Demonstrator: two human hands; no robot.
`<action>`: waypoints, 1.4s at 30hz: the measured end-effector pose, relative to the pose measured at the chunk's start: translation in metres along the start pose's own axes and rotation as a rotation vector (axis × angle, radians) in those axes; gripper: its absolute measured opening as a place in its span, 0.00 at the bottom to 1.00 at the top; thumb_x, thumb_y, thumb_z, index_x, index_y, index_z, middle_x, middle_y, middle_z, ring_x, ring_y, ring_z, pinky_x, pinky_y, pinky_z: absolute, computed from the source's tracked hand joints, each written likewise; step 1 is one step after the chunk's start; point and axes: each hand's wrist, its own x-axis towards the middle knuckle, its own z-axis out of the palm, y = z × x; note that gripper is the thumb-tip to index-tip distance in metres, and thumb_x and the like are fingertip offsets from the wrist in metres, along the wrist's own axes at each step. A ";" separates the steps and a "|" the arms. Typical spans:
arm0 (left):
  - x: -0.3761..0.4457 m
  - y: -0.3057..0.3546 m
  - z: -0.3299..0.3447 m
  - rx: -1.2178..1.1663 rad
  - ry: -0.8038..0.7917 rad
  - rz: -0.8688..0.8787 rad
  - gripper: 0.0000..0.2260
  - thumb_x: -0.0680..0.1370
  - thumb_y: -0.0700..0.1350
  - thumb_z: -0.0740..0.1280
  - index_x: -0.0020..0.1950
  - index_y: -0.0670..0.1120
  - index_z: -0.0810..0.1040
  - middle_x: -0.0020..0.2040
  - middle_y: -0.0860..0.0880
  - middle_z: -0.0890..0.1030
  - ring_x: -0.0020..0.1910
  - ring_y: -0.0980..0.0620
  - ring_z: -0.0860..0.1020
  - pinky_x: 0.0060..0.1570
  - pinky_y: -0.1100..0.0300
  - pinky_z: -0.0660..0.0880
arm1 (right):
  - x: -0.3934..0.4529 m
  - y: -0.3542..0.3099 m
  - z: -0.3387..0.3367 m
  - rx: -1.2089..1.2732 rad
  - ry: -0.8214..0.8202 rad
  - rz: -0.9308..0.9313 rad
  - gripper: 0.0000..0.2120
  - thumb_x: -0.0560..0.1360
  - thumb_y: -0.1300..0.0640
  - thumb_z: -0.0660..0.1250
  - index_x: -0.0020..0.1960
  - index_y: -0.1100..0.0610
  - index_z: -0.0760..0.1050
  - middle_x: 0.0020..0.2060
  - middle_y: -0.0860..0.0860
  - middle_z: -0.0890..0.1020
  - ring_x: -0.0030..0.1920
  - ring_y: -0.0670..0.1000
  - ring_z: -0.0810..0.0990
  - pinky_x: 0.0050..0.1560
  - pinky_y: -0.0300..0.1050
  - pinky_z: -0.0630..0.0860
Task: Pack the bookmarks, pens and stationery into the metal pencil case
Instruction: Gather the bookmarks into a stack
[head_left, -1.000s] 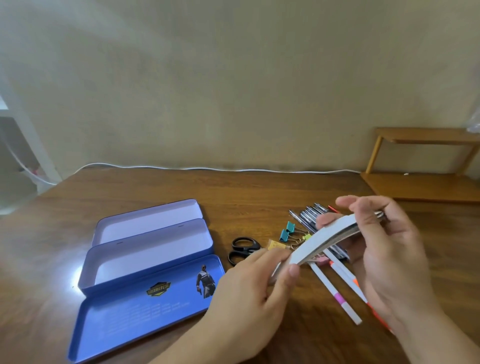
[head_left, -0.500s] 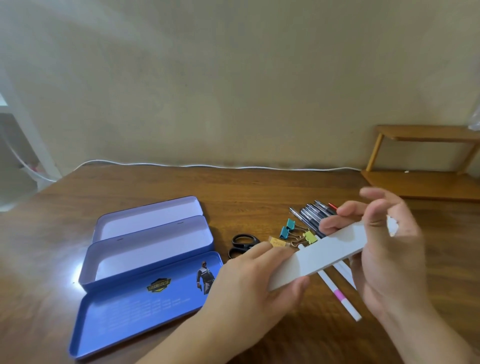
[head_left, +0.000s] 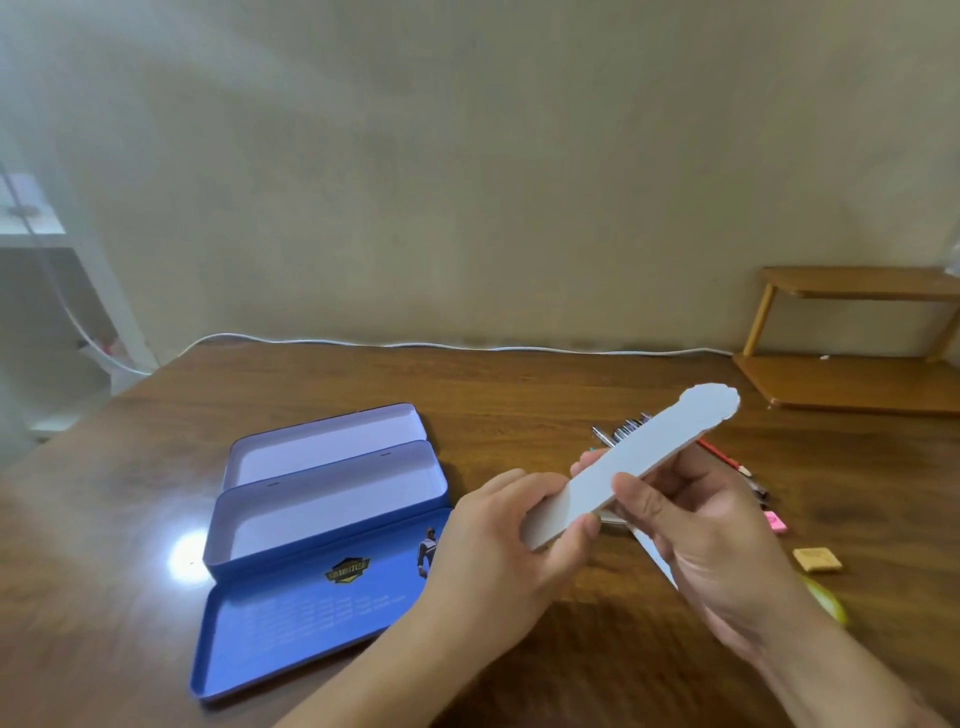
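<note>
Head view: both hands hold the stack of white bookmarks above the desk, likely squaring it before packing. The left hand has its grip pinched on the near end; the right hand has thumb and fingers wrapped round the middle. The open metal pencil case lies left of the left grip, nothing in its trays; pens lie just beyond the right. Since a second ago the stack has turned flat side up, its scalloped end raised.
</note>
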 end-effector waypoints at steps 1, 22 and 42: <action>0.000 0.001 0.000 -0.007 -0.018 0.008 0.14 0.75 0.60 0.65 0.51 0.53 0.82 0.37 0.59 0.76 0.38 0.57 0.74 0.34 0.68 0.66 | -0.001 -0.002 0.002 -0.003 0.012 -0.022 0.14 0.64 0.55 0.76 0.48 0.59 0.83 0.48 0.61 0.86 0.53 0.59 0.84 0.50 0.46 0.82; 0.006 0.000 -0.088 0.326 -0.211 0.518 0.13 0.75 0.52 0.72 0.58 0.49 0.82 0.41 0.53 0.82 0.34 0.56 0.75 0.35 0.69 0.73 | -0.015 0.011 0.022 -1.312 -0.162 -0.834 0.09 0.77 0.48 0.66 0.52 0.53 0.77 0.50 0.49 0.81 0.50 0.53 0.79 0.50 0.51 0.77; -0.011 -0.106 -0.193 0.530 -0.089 0.243 0.28 0.74 0.70 0.60 0.56 0.49 0.83 0.49 0.51 0.84 0.46 0.57 0.76 0.46 0.71 0.70 | 0.059 0.035 0.090 -1.283 -0.286 -0.538 0.09 0.68 0.59 0.77 0.46 0.50 0.82 0.48 0.45 0.85 0.49 0.47 0.82 0.45 0.46 0.80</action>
